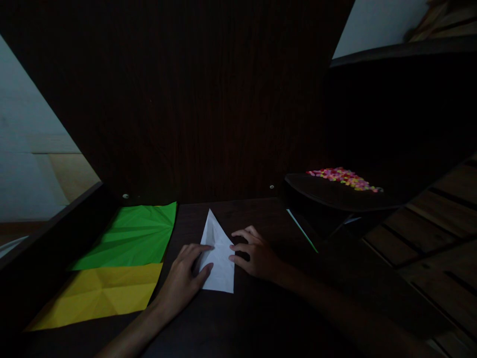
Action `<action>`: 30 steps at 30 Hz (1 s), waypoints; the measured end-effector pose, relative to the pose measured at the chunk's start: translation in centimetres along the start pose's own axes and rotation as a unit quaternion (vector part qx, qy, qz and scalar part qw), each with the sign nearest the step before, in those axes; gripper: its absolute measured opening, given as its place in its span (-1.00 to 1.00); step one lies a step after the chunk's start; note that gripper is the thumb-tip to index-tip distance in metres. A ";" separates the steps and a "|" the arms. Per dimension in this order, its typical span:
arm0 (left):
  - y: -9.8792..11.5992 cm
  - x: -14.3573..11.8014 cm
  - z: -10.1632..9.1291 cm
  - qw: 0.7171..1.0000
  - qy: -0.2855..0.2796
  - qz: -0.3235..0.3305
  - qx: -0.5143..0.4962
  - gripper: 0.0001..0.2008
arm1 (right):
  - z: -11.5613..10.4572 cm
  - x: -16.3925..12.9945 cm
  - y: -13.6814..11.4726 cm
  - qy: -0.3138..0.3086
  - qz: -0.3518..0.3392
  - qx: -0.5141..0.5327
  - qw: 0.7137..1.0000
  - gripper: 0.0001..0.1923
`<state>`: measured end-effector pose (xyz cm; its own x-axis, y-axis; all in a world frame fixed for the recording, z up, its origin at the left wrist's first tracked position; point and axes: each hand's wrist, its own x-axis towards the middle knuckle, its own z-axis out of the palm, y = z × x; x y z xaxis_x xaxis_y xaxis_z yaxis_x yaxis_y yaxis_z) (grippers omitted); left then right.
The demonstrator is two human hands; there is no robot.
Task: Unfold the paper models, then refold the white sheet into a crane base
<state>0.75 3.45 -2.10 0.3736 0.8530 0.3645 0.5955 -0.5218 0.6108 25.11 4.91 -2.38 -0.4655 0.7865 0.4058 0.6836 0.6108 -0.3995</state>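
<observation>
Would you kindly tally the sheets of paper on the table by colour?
White, folded, under the left hand and right hand: 1
Green: 1
Yellow: 1
Total: 3 sheets

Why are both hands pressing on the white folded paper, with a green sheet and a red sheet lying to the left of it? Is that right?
Not quite. In the head view, both the left hand and right hand do press the white folded paper, and the green sheet lies left of it, but the other sheet is yellow, not red.
</observation>
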 end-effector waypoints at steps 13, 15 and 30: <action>0.5 0.0 -0.1 0.999 -0.004 -0.023 0.041 -0.73 | -1.1 0.2 0.6 -0.113 0.017 -0.025 0.993 -0.22; 0.6 0.0 -0.1 0.998 -0.006 -0.024 0.049 -0.71 | -1.0 0.2 0.7 -0.106 0.013 -0.016 0.994 -0.20; 0.5 -0.3 -0.1 0.998 -0.023 0.012 0.061 -0.77 | -1.2 0.4 0.9 -0.092 0.027 0.007 0.995 -0.58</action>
<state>0.87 3.00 -1.84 0.4184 0.8406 0.3439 0.6669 -0.5414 0.5120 26.17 5.63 -1.61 -0.5244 0.8206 0.2272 0.7026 0.5678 -0.4289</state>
